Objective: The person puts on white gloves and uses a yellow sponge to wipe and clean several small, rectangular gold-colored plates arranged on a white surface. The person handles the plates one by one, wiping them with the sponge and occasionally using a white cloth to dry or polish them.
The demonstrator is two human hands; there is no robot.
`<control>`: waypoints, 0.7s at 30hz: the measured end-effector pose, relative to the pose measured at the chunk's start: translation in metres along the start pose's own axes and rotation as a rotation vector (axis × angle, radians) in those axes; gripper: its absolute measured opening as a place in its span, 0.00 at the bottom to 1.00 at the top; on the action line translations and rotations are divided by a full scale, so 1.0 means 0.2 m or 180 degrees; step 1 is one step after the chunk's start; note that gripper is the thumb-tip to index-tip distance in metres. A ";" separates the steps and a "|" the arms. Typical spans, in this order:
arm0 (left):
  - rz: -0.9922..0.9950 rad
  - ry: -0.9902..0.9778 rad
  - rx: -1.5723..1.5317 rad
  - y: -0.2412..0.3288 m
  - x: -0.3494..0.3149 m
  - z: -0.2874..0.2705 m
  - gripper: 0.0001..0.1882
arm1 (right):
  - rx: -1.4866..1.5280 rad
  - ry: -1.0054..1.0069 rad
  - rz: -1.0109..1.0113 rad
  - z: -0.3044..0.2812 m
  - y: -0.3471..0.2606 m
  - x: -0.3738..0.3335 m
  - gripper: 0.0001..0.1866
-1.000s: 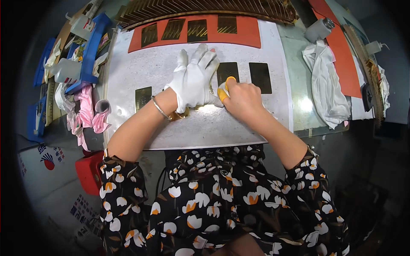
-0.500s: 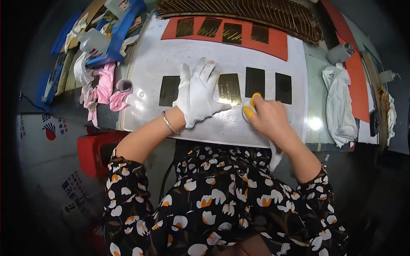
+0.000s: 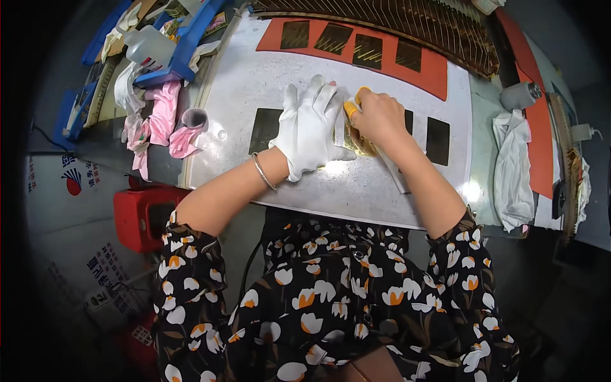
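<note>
I see a gold plate (image 3: 362, 147) lying on the tabletop (image 3: 482, 109) between the hands, partly hidden by the right. The gloved left hand (image 3: 310, 132) is splayed, thumb by the plate's edge; the curled right hand (image 3: 380, 120), over the plate, grips a white cloth (image 3: 393, 170).

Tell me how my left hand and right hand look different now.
Your left hand wears a white glove; your right hand is ungloved, with yellow covers on two digits. The left hand is spread; the right hand is curled. The left hand has a silvery bracelet at its wrist; the right hand shows none. Both are over the pale work surface.
</note>
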State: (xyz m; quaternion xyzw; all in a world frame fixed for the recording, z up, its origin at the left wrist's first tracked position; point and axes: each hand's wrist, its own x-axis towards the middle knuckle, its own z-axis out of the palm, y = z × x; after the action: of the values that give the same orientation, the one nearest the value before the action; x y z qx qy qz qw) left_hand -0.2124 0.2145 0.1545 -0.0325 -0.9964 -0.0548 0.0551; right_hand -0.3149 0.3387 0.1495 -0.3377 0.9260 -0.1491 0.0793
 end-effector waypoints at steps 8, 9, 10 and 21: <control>0.0341 0.0229 -0.0045 -0.02 0.02 0.04 0.47 | 0.0056 0.0063 -0.0054 0.04 -0.03 -0.14 0.13; 0.0410 0.0146 0.0073 -0.02 0.03 0.03 0.47 | 0.0047 0.0082 -0.0077 0.04 -0.03 -0.16 0.13; 0.0464 0.0062 0.0196 -0.02 0.03 0.01 0.46 | 0.0042 0.0096 -0.0116 0.05 -0.03 -0.18 0.13; 0.0911 -0.0240 0.0150 -0.07 0.05 -0.04 0.54 | 0.0193 0.0111 -0.0139 0.09 -0.08 -0.41 0.14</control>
State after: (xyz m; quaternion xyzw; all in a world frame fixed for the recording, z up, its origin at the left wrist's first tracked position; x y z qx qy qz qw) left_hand -0.2234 0.2005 0.1613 -0.1750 -0.9840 -0.0217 0.0256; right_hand -0.2387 0.3768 0.1406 -0.3526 0.9147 -0.1846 0.0701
